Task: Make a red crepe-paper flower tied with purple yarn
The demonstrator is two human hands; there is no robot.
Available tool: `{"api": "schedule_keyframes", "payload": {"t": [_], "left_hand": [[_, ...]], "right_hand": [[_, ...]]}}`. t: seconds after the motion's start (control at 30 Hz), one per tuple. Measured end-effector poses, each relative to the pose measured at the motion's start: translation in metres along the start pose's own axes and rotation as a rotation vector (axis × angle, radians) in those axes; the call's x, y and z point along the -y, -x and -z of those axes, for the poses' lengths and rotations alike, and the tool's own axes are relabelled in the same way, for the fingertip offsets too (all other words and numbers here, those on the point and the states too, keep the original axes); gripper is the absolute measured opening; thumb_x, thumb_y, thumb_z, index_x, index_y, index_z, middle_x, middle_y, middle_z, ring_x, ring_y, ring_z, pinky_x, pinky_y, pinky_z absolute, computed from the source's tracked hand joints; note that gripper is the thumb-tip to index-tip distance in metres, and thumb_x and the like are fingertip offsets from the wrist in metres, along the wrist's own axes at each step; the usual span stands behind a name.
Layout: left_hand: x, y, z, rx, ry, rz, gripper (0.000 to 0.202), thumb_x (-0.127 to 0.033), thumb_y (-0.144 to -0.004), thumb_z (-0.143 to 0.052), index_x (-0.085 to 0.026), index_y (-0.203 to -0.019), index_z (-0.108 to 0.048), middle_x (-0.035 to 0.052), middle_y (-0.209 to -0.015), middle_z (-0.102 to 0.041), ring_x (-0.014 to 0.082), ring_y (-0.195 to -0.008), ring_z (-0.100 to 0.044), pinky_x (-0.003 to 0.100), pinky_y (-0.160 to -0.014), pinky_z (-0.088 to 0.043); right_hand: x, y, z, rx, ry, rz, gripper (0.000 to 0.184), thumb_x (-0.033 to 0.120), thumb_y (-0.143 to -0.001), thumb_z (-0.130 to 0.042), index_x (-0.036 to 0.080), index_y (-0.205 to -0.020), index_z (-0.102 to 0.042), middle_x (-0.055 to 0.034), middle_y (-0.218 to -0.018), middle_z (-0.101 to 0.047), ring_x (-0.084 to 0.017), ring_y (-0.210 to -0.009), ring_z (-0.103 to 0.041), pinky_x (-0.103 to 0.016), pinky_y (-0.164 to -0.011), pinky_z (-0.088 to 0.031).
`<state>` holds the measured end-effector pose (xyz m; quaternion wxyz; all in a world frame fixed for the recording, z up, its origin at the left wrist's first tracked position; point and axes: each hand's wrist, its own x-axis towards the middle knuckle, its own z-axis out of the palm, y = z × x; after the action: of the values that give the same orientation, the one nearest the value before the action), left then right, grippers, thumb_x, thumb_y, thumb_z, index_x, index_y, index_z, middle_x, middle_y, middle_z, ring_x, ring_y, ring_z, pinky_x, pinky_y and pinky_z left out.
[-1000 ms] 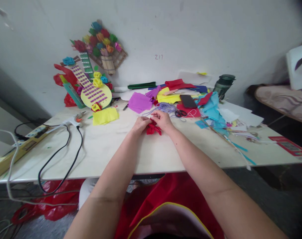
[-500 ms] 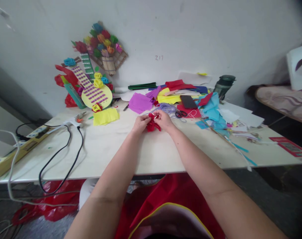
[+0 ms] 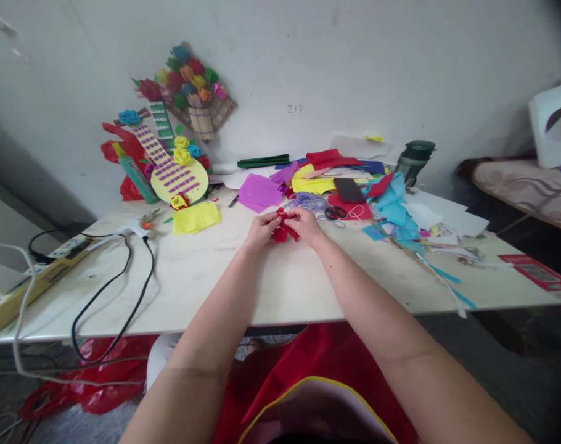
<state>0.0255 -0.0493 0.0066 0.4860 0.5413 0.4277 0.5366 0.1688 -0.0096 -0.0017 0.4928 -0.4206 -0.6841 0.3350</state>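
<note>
A crumpled piece of red crepe paper, shaped somewhat like a flower, is held just above the table between both hands. My left hand pinches its left side with the fingertips. From the right, my right hand grips the upper right part with thumb and fingers closed. The fingers cover much of the paper's top. Just beyond the hands lie a coil of pale purple cord and black scissors. A purple paper sheet is behind the left hand.
On the left are a hot glue gun, its looped black cable, a power strip and yellow paper. A flower-decorated guitar shape leans by the wall. A phone, blue crepe paper and a dark bottle stand right.
The fingers have shifted slightly on the red crepe paper, and its folds lie a little differently. My right fingers have closed in more on its top. Everything else stays put.
</note>
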Motion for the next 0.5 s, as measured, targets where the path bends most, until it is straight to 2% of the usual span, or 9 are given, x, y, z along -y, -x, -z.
{"api": "schedule_keyframes", "payload": {"t": [0.27, 0.5], "left_hand": [[0.0017, 0.0001, 0.0004, 0.033, -0.009, 0.039, 0.045, -0.044, -0.062, -0.072, -0.013, -0.093, -0.068, 0.0022, -0.067, -0.064, 0.0112, -0.052, -0.056, 0.023, -0.049, -0.044], [-0.0014, 0.0011, 0.0002, 0.053, -0.035, 0.014, 0.042, -0.042, -0.063, -0.07, -0.01, -0.089, -0.069, 0.0048, -0.069, -0.066, 0.0119, -0.056, -0.057, 0.024, -0.057, -0.045]], "right_hand": [[0.0061, 0.0001, 0.0038, -0.048, 0.07, 0.045, 0.008, 0.019, -0.061, -0.056, 0.018, -0.065, -0.062, -0.0006, -0.074, -0.06, -0.015, -0.071, -0.056, -0.032, -0.071, -0.048], [0.0026, -0.0027, 0.0049, -0.019, 0.158, 0.114, 0.005, 0.016, -0.06, -0.058, 0.017, -0.061, -0.063, -0.0032, -0.076, -0.059, -0.017, -0.077, -0.056, -0.031, -0.073, -0.046]]}}
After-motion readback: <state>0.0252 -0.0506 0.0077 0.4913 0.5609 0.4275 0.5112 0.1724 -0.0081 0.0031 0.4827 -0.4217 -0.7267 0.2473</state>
